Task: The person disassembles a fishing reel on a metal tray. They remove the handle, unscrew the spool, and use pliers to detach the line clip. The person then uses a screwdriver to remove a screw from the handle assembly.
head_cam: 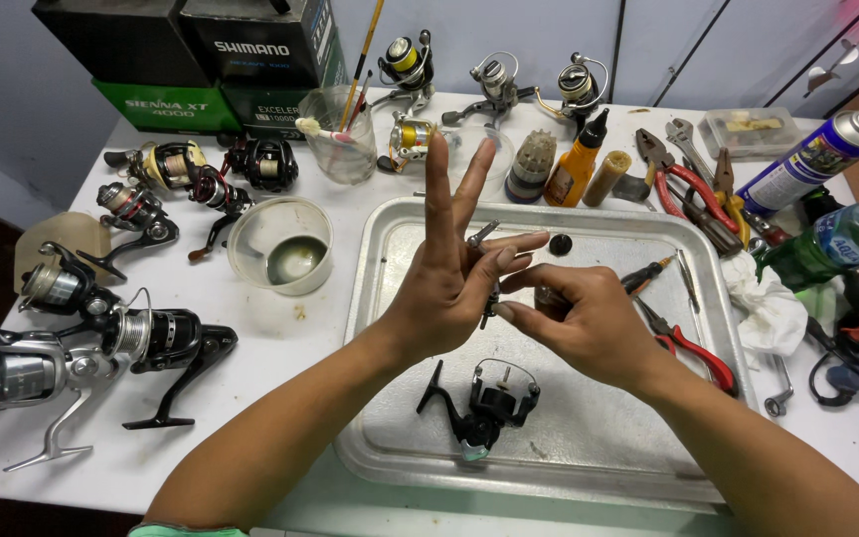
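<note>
Mid-assembly at frame centre — left hand (444,288) pinching a small metal part (490,298), 2 fingers spread upward; right hand (589,323) pinching alongside. Next — probably careful alignment above the tray (390,328).

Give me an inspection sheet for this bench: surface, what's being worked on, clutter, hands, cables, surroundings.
Surface: white table bearing a dented metal tray.
Job's things: small dark metal reel part pinched between both hands; black stripped spinning reel body in the tray.
Clutter: many spinning reels at left, red-handled pliers, clear plastic bowl, orange oil bottle, spray can.
Hands: left hand with fingers spread upward; right hand pinching.
Cables: black cord at right edge.
Surroundings: stacked boxes, pale wall.
</note>
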